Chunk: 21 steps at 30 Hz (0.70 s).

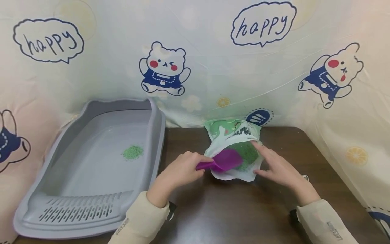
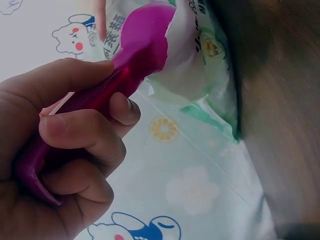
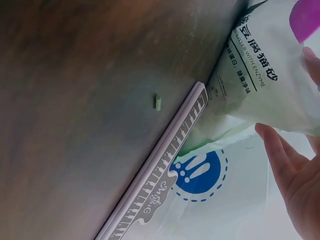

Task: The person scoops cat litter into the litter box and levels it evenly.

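Observation:
In the head view a purple scoop lies at the mouth of an open white and green bag, with green pellets inside. The left hand grips the scoop's handle; the left wrist view shows its fingers curled round the purple scoop. At the bag's right edge is the right hand, fingers extended, thumb near the lower rim. In the right wrist view the right hand's fingertips touch the side of the bag.
A grey litter tray stands at the left, with a small heap of green pellets on its floor. A flat ruler-like piece with piano keys and one pellet lie on the dark table. A printed cloth hangs behind.

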Tool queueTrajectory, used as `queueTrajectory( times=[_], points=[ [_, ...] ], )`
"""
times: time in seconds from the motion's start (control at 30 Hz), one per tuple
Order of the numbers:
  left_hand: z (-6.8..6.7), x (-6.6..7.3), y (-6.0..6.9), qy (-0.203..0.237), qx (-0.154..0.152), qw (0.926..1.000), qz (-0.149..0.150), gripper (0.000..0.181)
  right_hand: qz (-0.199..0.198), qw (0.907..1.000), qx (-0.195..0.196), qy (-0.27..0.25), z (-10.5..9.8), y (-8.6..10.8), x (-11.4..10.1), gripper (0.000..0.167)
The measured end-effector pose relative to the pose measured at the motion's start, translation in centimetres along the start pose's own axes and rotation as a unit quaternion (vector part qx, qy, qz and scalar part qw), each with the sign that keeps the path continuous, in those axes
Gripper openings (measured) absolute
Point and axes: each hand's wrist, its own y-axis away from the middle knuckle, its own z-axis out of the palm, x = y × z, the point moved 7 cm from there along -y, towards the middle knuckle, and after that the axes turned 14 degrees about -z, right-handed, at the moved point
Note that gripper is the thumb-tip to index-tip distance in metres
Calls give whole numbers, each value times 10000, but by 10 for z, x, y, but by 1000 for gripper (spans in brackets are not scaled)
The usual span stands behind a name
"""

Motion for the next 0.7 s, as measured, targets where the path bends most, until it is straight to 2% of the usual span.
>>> queueTrajectory(
  times=[0.47,0.7],
  points=[
    [7,-7,-5,-40,128,9996,-252,45,-44,9998,-147,82,2,-4,0,96],
    [7,-8,-9,50,67,9992,-401,45,-131,9997,-137,173,3,-5,-2,95]
  ],
)
